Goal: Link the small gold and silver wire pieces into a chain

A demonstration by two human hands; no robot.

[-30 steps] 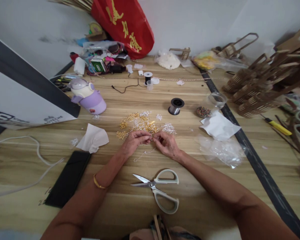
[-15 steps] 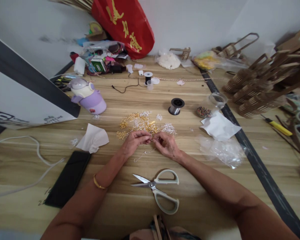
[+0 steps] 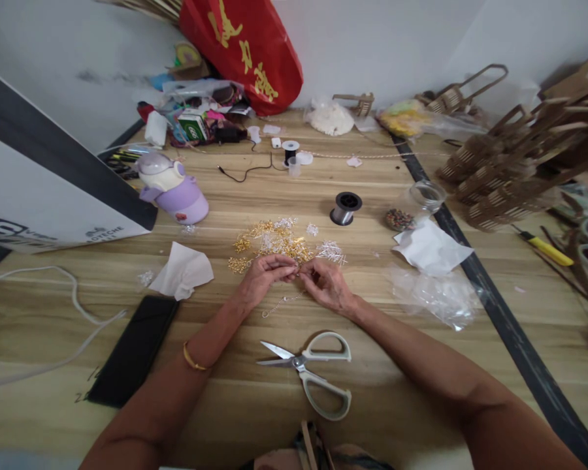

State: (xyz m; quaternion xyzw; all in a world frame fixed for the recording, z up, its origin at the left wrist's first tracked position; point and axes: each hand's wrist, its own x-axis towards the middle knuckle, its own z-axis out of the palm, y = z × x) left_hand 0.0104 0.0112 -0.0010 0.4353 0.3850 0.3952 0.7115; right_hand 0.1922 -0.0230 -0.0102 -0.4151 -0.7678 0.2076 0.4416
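Observation:
My left hand [image 3: 270, 272] and my right hand [image 3: 326, 282] meet fingertip to fingertip over the table, both pinched closed. Between them is something too small to make out. From under my right fingers a thin beaded chain [image 3: 285, 299] trails down to the left onto the wood, with a small ring at its end. Just beyond my hands lies a pile of gold and silver beads [image 3: 274, 240], and silver pins [image 3: 330, 251] are heaped beside it. Open scissors [image 3: 298, 361] with pale handles rest on the table in front of me.
A spool of wire [image 3: 345, 209] stands beyond my right hand. White paper [image 3: 431, 247] and clear plastic bags [image 3: 438, 297] lie to the right. At left are a black phone [image 3: 133, 349], crumpled paper [image 3: 183, 269] and a purple bottle [image 3: 179, 192]. Woven baskets [image 3: 500, 176] stand far right.

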